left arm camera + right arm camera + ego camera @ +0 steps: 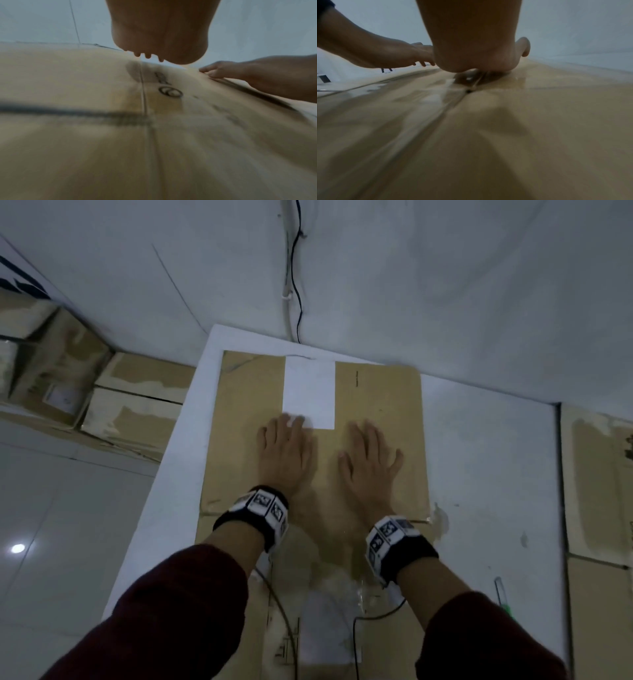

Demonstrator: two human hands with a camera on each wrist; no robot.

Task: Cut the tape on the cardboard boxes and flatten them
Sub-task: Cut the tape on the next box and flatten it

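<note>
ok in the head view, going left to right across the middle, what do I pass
Stacked brown cardboard boxes on the floor → white table edge → left hand → right hand → bare white table → flattened brown cardboard at the far right.

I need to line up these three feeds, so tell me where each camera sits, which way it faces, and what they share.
Head: on the person's head, looking forward and down at the flattened box on the white table; shows both forearms, the left hand and right hand flat on it.
Left wrist: low over the cardboard, looking along the left hand; the right hand shows at the right.
Right wrist: low, looking along the right hand; the left hand shows at the left.
All share the box and both hands.
</note>
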